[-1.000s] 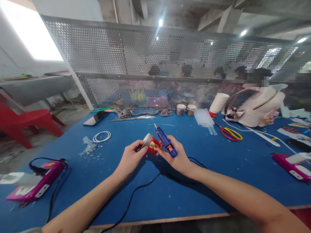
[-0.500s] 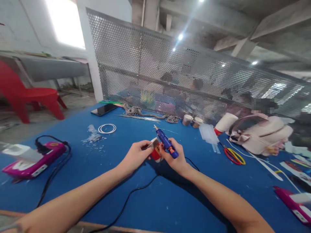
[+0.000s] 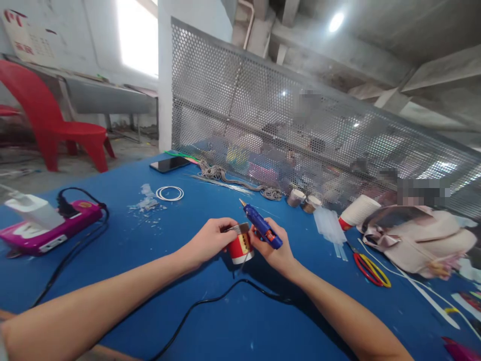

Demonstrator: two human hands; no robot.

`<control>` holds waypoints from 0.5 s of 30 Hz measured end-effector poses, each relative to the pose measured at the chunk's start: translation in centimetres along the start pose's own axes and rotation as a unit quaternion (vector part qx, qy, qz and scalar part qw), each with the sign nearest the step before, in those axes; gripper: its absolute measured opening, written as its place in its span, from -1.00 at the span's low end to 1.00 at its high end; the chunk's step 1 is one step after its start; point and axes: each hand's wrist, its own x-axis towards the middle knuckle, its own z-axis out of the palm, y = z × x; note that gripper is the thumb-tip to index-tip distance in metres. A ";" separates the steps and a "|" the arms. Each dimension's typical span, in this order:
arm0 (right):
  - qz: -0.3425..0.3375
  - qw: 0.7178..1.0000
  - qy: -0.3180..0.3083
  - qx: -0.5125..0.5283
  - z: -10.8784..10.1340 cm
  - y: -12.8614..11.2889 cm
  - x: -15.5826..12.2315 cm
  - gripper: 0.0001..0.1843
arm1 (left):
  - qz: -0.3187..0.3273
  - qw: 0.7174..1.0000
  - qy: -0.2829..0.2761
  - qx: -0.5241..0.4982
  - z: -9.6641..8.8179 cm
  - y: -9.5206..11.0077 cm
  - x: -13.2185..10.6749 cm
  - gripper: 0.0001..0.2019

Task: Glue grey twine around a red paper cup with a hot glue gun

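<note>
Fingers of the left hand [image 3: 216,238] grasp a red-and-white paper cup [image 3: 236,248], grey cord circling its top, inside hidden, over the blue bench [image 3: 150,288]; the right hand [image 3: 277,250] grips a blue glue gun [image 3: 260,224] beside it. Far right leans a nested stack of white paper cups [image 3: 361,209].

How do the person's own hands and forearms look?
The left hand and right hand are ungloved, with no ring or watch visible. The left forearm and right forearm are bare; a pale sliver at the picture's lower-left edge may be a sleeve.
</note>
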 end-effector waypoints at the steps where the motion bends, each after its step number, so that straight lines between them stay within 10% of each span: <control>1: -0.005 1.000 -0.003 -0.003 0.0 0.1 0.0 -0.93 | -0.001 1.000 0.001 0.004 0.0 -0.1 0.0 -0.86; 15: -0.008 1.000 0.003 0.017 0.8 1.0 -0.7 -0.92 | -0.028 0.999 -0.022 0.008 0.2 -0.6 0.3 -0.83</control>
